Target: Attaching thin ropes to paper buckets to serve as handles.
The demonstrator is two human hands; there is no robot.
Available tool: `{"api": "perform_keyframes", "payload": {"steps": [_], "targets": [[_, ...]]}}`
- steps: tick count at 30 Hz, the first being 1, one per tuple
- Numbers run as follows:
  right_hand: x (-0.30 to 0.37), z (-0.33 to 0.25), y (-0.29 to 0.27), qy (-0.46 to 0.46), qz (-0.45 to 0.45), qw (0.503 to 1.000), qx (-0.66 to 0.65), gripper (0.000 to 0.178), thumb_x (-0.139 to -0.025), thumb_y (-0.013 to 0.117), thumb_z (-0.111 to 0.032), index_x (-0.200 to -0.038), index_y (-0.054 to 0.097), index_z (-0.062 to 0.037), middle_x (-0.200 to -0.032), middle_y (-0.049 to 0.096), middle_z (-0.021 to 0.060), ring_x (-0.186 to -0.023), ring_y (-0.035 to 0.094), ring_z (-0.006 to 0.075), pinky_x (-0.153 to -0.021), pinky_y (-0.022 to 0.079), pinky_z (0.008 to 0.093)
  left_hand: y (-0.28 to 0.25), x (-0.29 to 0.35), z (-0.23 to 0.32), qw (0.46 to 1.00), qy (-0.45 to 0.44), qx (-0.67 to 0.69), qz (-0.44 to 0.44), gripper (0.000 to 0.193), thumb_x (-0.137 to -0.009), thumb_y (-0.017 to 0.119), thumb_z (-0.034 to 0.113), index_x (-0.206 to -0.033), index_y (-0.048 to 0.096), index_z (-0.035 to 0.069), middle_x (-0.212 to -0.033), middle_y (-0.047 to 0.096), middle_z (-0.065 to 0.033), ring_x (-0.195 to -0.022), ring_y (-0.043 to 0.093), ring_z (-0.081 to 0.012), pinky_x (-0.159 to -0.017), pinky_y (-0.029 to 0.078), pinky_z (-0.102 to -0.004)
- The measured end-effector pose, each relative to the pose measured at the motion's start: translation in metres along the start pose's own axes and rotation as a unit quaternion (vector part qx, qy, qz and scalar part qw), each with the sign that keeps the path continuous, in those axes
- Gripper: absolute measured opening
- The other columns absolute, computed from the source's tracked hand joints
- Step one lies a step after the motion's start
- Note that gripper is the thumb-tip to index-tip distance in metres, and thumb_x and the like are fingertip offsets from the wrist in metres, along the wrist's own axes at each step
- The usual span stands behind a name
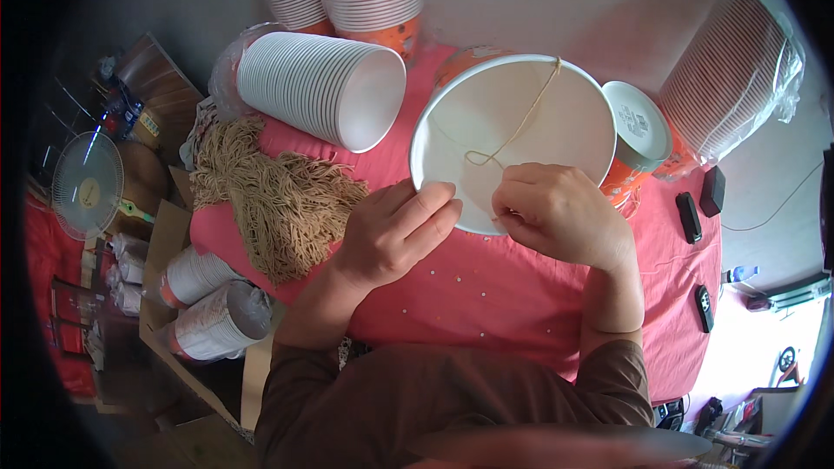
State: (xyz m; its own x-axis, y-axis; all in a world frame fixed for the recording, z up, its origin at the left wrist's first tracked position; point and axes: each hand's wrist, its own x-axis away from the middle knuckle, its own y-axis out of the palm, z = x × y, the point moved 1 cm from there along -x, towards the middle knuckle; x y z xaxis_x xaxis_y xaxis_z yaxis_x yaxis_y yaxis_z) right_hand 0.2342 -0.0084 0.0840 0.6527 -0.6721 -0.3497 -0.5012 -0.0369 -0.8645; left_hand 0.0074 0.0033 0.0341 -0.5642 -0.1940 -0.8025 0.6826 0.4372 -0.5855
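Observation:
A large paper bucket (578,152) with a white inside and an orange-patterned outside sits on the pink cloth, its mouth facing me. A thin tan string (524,120) is fixed at the far rim and runs down across the opening with a small loop in it. My left hand (395,233) is closed on the near left rim, thumb and fingers pressed together. My right hand (560,213) is closed at the near right rim, with the string leading to its fingertips. The fingers hide the string's end.
A bundle of tan strings (269,195) lies left of my left hand. Beyond it rests a stack of white paper buckets (295,87). An upturned orange bucket (641,122) stands right, near a wrapped stack (721,78). Black objects (689,219) lie at the right edge.

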Motion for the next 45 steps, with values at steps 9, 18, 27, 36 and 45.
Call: {"api": "perform_keyframes", "payload": {"steps": [9,18,27,36,45], "targets": [[0.001,0.000,-0.001,-0.005,-0.011,1.000,-0.001,0.011,-0.081,0.067,-0.010,-0.081,0.058,-0.0040,-0.080,0.059,0.0093,-0.077,0.063,0.0306,-0.066,0.051,0.0433,0.000,0.001,0.000,1.000,0.004,0.002,-0.002,0.020,-0.073,0.070,0.008,-0.093,0.065,0.004,-0.101,0.060,-0.0049,-0.072,0.063,-0.0179,-0.054,0.052,-0.0298],[0.001,-0.001,0.001,-0.009,-0.017,1.000,0.005,0.012,-0.081,0.067,-0.009,-0.082,0.057,-0.0042,-0.079,0.058,0.0097,-0.077,0.063,0.0313,-0.066,0.052,0.0437,0.001,0.000,0.001,1.000,0.008,0.008,0.004,0.021,-0.073,0.070,0.008,-0.093,0.065,0.004,-0.101,0.060,-0.0049,-0.073,0.063,-0.0182,-0.054,0.052,-0.0302],[-0.002,0.002,0.006,-0.019,-0.012,1.000,-0.003,0.009,-0.083,0.066,-0.009,-0.081,0.058,-0.0038,-0.080,0.059,0.0100,-0.076,0.064,0.0316,-0.066,0.051,0.0436,-0.001,0.000,-0.001,1.000,-0.008,0.011,-0.011,0.020,-0.073,0.069,0.006,-0.093,0.065,0.003,-0.103,0.060,-0.0059,-0.075,0.064,-0.0180,-0.057,0.053,-0.0299],[-0.005,0.014,0.004,-0.014,-0.066,0.990,-0.127,0.015,-0.082,0.071,-0.013,-0.093,0.066,-0.0033,-0.085,0.062,0.0107,-0.078,0.065,0.0294,-0.068,0.052,0.0416,0.003,0.008,-0.017,0.989,-0.104,0.098,-0.041,0.032,-0.070,0.072,-0.006,-0.100,0.064,0.003,-0.124,0.063,-0.0108,-0.095,0.069,-0.0281,-0.071,0.057,-0.0369],[-0.016,0.023,0.027,0.068,-0.068,0.979,-0.181,0.022,-0.081,0.073,-0.005,-0.101,0.067,0.0028,-0.084,0.062,0.0087,-0.073,0.061,0.0199,-0.066,0.049,0.0334,0.022,0.018,-0.028,0.961,-0.205,0.173,-0.067,0.033,-0.077,0.068,-0.011,-0.106,0.061,0.001,-0.134,0.057,-0.0148,-0.107,0.066,-0.0318,-0.082,0.057,-0.0388]]}}
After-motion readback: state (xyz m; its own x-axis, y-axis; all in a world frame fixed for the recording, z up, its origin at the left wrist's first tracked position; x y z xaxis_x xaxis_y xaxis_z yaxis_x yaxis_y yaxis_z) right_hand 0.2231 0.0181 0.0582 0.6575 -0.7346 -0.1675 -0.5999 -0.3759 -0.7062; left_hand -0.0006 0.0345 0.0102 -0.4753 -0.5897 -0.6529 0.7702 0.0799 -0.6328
